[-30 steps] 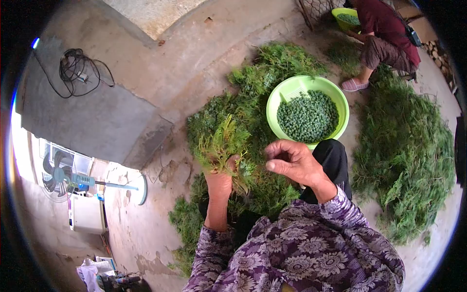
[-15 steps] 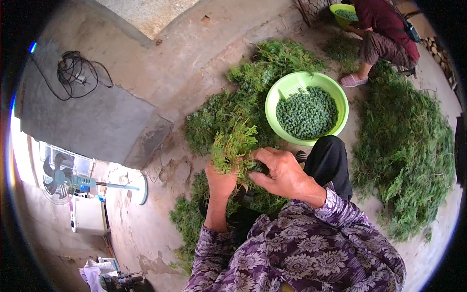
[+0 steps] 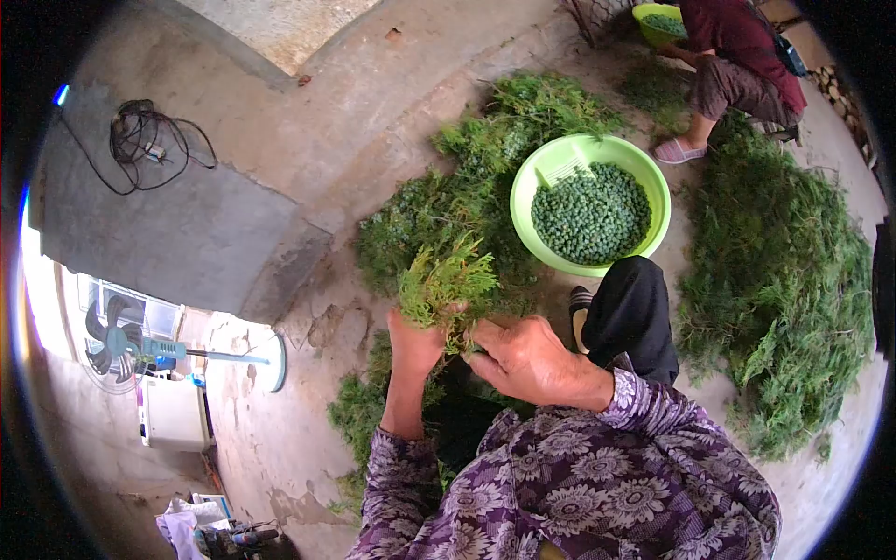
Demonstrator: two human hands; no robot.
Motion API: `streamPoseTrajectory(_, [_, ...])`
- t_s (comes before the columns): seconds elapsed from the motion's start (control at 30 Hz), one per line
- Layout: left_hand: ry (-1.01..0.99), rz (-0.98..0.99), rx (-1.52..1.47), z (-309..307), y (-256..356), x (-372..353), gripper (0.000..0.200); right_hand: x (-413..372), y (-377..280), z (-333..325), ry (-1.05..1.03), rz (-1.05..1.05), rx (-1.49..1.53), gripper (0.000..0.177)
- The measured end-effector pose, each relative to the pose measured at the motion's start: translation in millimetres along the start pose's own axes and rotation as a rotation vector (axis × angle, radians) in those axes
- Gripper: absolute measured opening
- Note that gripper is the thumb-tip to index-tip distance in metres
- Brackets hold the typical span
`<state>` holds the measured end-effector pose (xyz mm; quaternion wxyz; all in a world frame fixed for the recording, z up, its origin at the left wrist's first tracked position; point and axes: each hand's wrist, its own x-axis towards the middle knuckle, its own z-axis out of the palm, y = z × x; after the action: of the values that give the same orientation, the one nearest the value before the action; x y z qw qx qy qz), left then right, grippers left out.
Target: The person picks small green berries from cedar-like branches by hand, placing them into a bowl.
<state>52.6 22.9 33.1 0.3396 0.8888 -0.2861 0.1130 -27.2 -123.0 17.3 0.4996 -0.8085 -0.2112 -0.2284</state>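
My left hand (image 3: pixel 416 342) is closed around a leafy green conifer sprig (image 3: pixel 448 280), whose tips fan out above the fist. Beside it, my right hand (image 3: pixel 534 362) pinches at the sprig's lower right side, thumb and fingers together. Whatever lies between those fingertips is too small and hidden to make out. Up and to the right of both hands stands a light green plastic basin (image 3: pixel 662 217), partly filled with small round blue-green cones (image 3: pixel 590 215). Heaped conifer branches (image 3: pixel 411 224) lie on the floor just beyond my hands.
A larger pile of cut branches (image 3: pixel 779 317) spreads to the right. At the upper right a person (image 3: pixel 747 75) sits by another green basin (image 3: pixel 644 13). To the left are a coiled black cable (image 3: pixel 140 135), a fan (image 3: pixel 117 339) and a white box (image 3: pixel 175 413).
My right hand has moved left and slightly down, and its fingers, apart before, have come together at the sprig. The left hand and sprig have shifted slightly left.
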Motion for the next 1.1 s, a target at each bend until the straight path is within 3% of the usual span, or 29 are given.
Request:
streamPoseTrajectory(0.07, [0.029, -0.057, -0.112, 0, 1, 2, 0.02, 1, -2, 0, 0.008, 0.001, 0.0, 0.019])
streamPoseTrajectory(0.13, [0.048, 0.127, 0.02, 4, -8, 1, 0.02, -1, -1, 0, 0.022, 0.0, -0.034, 0.016])
streamPoseTrajectory(0.17, [0.048, 0.126, 0.019, 5, -20, 0, 0.02, -2, -1, -3, 0.021, 0.001, -0.034, 0.016])
streamPoseTrajectory(0.23, [0.119, -0.053, 0.366, -2, -38, 1, 0.021, -5, -5, -16, -0.052, 0.0, 0.144, 0.013])
streamPoseTrajectory(0.27, [0.094, -0.356, 0.024, -14, -40, 7, 0.023, -9, -7, -23, -0.055, 0.0, 0.144, 0.013])
streamPoseTrajectory(0.3, [0.092, -0.354, 0.024, -23, -45, 8, 0.023, -12, -9, -30, -0.121, 0.154, 0.347, 0.011])
streamPoseTrajectory(0.33, [0.205, -0.356, -0.284, -31, -50, 8, 0.024, -13, -8, -35, -0.184, 0.305, 0.551, 0.011])
streamPoseTrajectory(0.37, [0.32, -0.359, -0.59, -37, -52, 4, 0.025, -12, -5, -37, -0.245, 0.649, 0.906, 0.007])
streamPoseTrajectory(0.47, [0.215, -0.482, -0.92, -51, -42, -14, 0.03, -9, 21, -19, -0.065, 0.766, 1.337, 0.006])
streamPoseTrajectory(0.5, [0.13, -0.538, -1.112, -54, -41, -20, 0.031, -8, 26, -16, -0.071, 0.761, 1.341, 0.006])
streamPoseTrajectory(0.57, [0.182, -0.565, -1.158, -46, -58, -28, 0.032, -10, 33, -15, -0.118, 0.735, 1.562, 0.005])
streamPoseTrajectory(0.73, [0.2, -0.551, -1.314, -29, -65, -44, 0.032, -13, 37, -18, 0.0, 0.736, 1.499, 0.007])
streamPoseTrajectory(0.8, [0.004, -0.296, -1.3, -23, -77, -46, 0.034, -9, 35, -26, -0.024, 0.62, 1.467, 0.009])
streamPoseTrajectory(0.83, [0.001, -0.298, -1.301, -24, -73, -45, 0.034, -7, 32, -29, -0.02, 0.621, 1.467, 0.009])
streamPoseTrajectory(0.9, [-0.052, -0.556, -1.287, -29, -56, -42, 0.039, 2, 26, -31, 0.002, 0.6, 1.305, 0.01])
streamPoseTrajectory(0.97, [-0.014, -0.527, -1.18, -23, -36, -42, 0.033, 7, 25, -30, -0.027, 0.569, 1.272, 0.014])
streamPoseTrajectory(1.03, [0.026, -0.496, -1.071, -22, -11, -38, 0.029, 13, 17, -26, -0.073, 0.487, 0.989, 0.017])
streamPoseTrajectory(1.07, [0.0, -0.482, -1.195, -25, 6, -31, 0.035, 14, 17, -22, -0.124, 0.493, 0.948, 0.021])
streamPoseTrajectory(1.1, [-0.027, -0.466, -1.319, -26, 13, -28, 0.044, 16, 19, -13, -0.1, 0.321, 0.815, 0.021])
